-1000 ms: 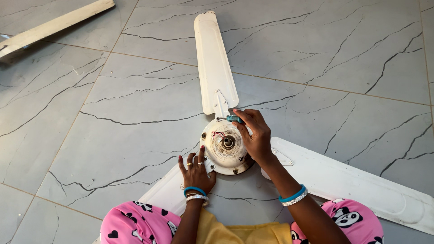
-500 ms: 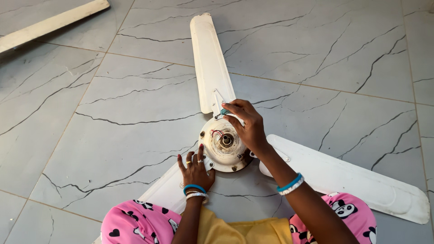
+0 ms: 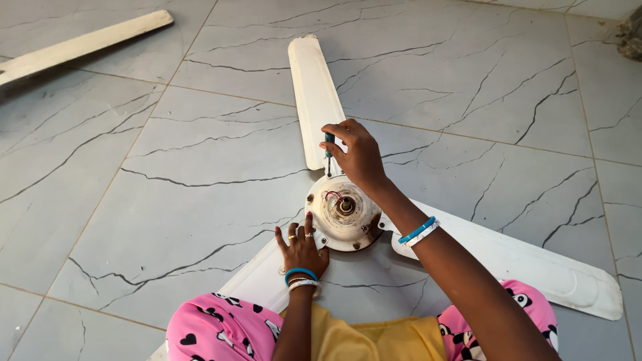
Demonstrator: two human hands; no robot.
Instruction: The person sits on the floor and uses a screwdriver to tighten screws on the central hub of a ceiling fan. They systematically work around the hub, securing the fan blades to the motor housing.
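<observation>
A white ceiling fan lies on the tiled floor, its round motor hub (image 3: 343,214) facing up with a short red wire at the centre. My right hand (image 3: 358,155) grips a small screwdriver with a teal handle (image 3: 329,144), held upright with its tip at the hub's far edge, where the far blade (image 3: 314,93) joins. My left hand (image 3: 301,247) rests flat with spread fingers against the hub's near left side, over the near left blade (image 3: 257,277). A third blade (image 3: 528,264) runs off to the right.
A separate white fan blade (image 3: 80,47) lies loose on the floor at the far left. My knees in pink patterned trousers (image 3: 214,334) sit at the near edge. Grey marbled floor tiles (image 3: 167,200) surround the fan. A dark object (image 3: 632,30) shows at the top right corner.
My right hand has lifted a little and moved toward the far blade's joint with the screwdriver. The view has shifted slightly. My left hand stays at the hub.
</observation>
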